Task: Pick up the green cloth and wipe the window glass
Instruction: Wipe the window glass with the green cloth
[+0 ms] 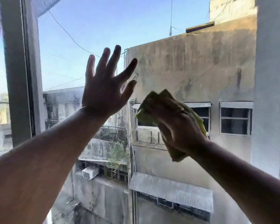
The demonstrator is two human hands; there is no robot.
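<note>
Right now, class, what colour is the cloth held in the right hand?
Light green, with a yellowish tint. The cloth shows best in the head view, bunched under the right hand.

No text, label, brand or number can be read anywhere — not on any surface in view.

I see my left hand [103, 88] raised at centre frame, fingers spread wide against the window glass [63, 50]. Just right of it and lower, my right hand [178, 125] presses the crumpled green cloth [153, 107] to the pane. A grey window frame [21, 70] runs down the left of the frame. Stained concrete buildings [192, 62] fill the right.
</note>
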